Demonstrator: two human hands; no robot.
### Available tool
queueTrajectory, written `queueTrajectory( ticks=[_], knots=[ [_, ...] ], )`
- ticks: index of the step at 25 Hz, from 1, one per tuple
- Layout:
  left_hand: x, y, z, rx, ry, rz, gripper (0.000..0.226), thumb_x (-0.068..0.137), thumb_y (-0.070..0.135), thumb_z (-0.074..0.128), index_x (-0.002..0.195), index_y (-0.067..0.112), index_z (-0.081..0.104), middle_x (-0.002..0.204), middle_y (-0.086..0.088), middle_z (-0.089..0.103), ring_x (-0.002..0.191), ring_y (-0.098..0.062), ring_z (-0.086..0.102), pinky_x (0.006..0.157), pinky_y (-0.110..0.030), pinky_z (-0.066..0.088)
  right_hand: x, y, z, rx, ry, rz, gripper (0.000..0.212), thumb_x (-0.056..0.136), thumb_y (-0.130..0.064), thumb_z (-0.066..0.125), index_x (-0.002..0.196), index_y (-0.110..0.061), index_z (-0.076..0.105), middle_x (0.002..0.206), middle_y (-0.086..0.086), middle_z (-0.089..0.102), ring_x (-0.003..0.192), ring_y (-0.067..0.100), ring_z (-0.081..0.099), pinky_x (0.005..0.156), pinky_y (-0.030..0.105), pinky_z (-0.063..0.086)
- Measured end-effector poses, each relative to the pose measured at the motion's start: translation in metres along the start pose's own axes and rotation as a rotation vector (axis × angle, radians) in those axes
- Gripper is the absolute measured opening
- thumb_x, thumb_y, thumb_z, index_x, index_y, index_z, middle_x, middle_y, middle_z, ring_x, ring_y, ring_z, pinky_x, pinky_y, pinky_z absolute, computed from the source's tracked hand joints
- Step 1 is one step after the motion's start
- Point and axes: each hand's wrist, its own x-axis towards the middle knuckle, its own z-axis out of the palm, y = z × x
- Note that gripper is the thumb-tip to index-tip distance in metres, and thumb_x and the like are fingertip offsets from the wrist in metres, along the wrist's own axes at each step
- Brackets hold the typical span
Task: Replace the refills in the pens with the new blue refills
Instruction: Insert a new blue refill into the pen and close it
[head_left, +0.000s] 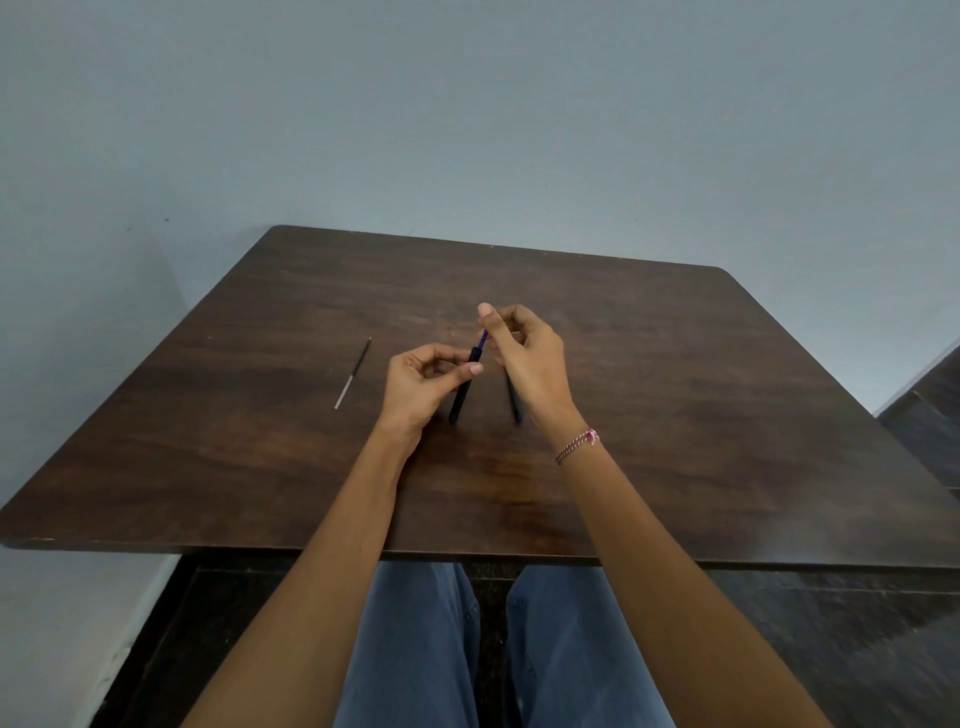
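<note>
My left hand (423, 382) grips a black pen barrel (464, 389) near its upper end, tilted with its lower end close to the table. A blue refill (482, 340) sticks out of the barrel's top, and my right hand (524, 358) pinches it between thumb and fingers. A second dark pen (515, 405) lies on the table, partly hidden under my right hand. An old refill (353, 373), dark at its far half and pale at its near half, lies on the table to the left of my hands.
The dark brown wooden table (675, 415) stands against a pale blue wall. Its near edge is above my lap. A thread bracelet (577, 446) is on my right wrist.
</note>
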Motion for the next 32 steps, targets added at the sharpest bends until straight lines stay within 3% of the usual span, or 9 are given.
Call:
queueTrajectory(
  ticks=[3, 10, 14, 16, 18, 21, 24, 28, 32],
  knots=[
    [0.0, 0.002, -0.002, 0.014, 0.002, 0.01, 0.016, 0.068, 0.009, 0.081, 0.08, 0.017, 0.073, 0.082, -0.003, 0.074, 0.083, -0.022, 0.069, 0.078, -0.028, 0.057, 0.002, -0.007, 0.001, -0.054, 0.044, -0.063, 0.028, 0.09, -0.045, 0.059, 0.087, -0.018, 0.066, 0.079, -0.007, 0.068, 0.074, 0.003, 0.062, 0.068, 0.018, 0.047],
    [-0.002, 0.005, -0.003, 0.005, 0.024, 0.029, 0.017, 0.068, 0.007, 0.081, 0.077, 0.018, 0.073, 0.081, 0.001, 0.073, 0.082, -0.019, 0.068, 0.076, -0.025, 0.056, 0.004, -0.013, 0.006, -0.082, 0.083, -0.106, 0.022, 0.088, -0.033, 0.065, 0.085, -0.013, 0.074, 0.075, -0.004, 0.071, 0.071, 0.01, 0.064, 0.066, 0.016, 0.047],
    [-0.005, 0.007, -0.004, 0.004, 0.064, 0.047, 0.017, 0.069, 0.006, 0.081, 0.079, 0.017, 0.073, 0.08, -0.001, 0.073, 0.079, -0.017, 0.068, 0.074, -0.024, 0.056, 0.005, -0.016, 0.012, -0.053, 0.068, -0.085, 0.021, 0.085, -0.034, 0.069, 0.087, -0.013, 0.075, 0.078, -0.005, 0.071, 0.073, 0.003, 0.063, 0.066, 0.008, 0.045],
    [-0.006, 0.008, -0.006, -0.025, 0.099, 0.054, 0.018, 0.07, 0.006, 0.08, 0.08, 0.018, 0.072, 0.078, 0.003, 0.073, 0.077, -0.012, 0.07, 0.071, -0.021, 0.055, 0.006, -0.02, 0.016, -0.032, 0.067, -0.094, 0.015, 0.085, -0.036, 0.069, 0.087, -0.022, 0.073, 0.088, -0.006, 0.07, 0.075, -0.004, 0.06, 0.067, 0.008, 0.045],
    [-0.006, 0.009, -0.007, -0.038, 0.129, 0.054, 0.018, 0.071, 0.007, 0.079, 0.081, 0.019, 0.072, 0.078, 0.002, 0.073, 0.077, -0.01, 0.07, 0.071, -0.019, 0.055, 0.008, -0.025, 0.022, 0.02, 0.072, -0.115, 0.006, 0.087, -0.041, 0.064, 0.09, -0.036, 0.064, 0.102, -0.005, 0.066, 0.083, -0.006, 0.059, 0.074, 0.013, 0.051],
    [-0.007, 0.009, -0.008, -0.027, 0.172, 0.06, 0.018, 0.072, 0.007, 0.078, 0.083, 0.019, 0.071, 0.078, 0.004, 0.073, 0.078, -0.008, 0.068, 0.07, -0.018, 0.054, 0.018, -0.03, 0.028, 0.094, 0.121, -0.088, 0.008, 0.092, -0.046, 0.054, 0.095, -0.039, 0.054, 0.113, 0.0, 0.061, 0.094, 0.011, 0.062, 0.082, 0.041, 0.057],
    [-0.004, 0.01, -0.014, -0.096, 0.336, 0.067, 0.016, 0.074, 0.005, 0.077, 0.082, 0.017, 0.07, 0.07, 0.011, 0.072, 0.073, -0.002, 0.068, 0.068, -0.018, 0.055, 0.033, -0.024, 0.028, 0.048, 0.125, -0.044, 0.025, 0.095, -0.042, 0.051, 0.107, -0.023, 0.061, 0.109, 0.006, 0.065, 0.097, 0.017, 0.064, 0.084, 0.044, 0.056],
    [0.0, 0.011, -0.023, -0.163, 0.638, 0.114, 0.014, 0.074, 0.005, 0.077, 0.084, 0.012, 0.07, 0.071, 0.01, 0.071, 0.071, 0.0, 0.067, 0.073, -0.023, 0.057, 0.042, -0.006, 0.034, -0.099, 0.034, 0.01, 0.033, 0.094, -0.03, 0.057, 0.121, -0.01, 0.06, 0.107, 0.005, 0.068, 0.09, 0.012, 0.063, 0.084, 0.031, 0.055],
    [0.001, 0.01, -0.023, -0.14, 0.67, 0.142, 0.015, 0.074, 0.005, 0.077, 0.087, 0.009, 0.07, 0.079, 0.004, 0.07, 0.071, 0.001, 0.067, 0.075, -0.026, 0.057, 0.038, 0.009, 0.049, -0.354, -0.11, 0.01, 0.029, 0.091, -0.022, 0.063, 0.118, -0.011, 0.063, 0.103, 0.006, 0.071, 0.079, 0.008, 0.06, 0.076, 0.02, 0.046]
  ],
)
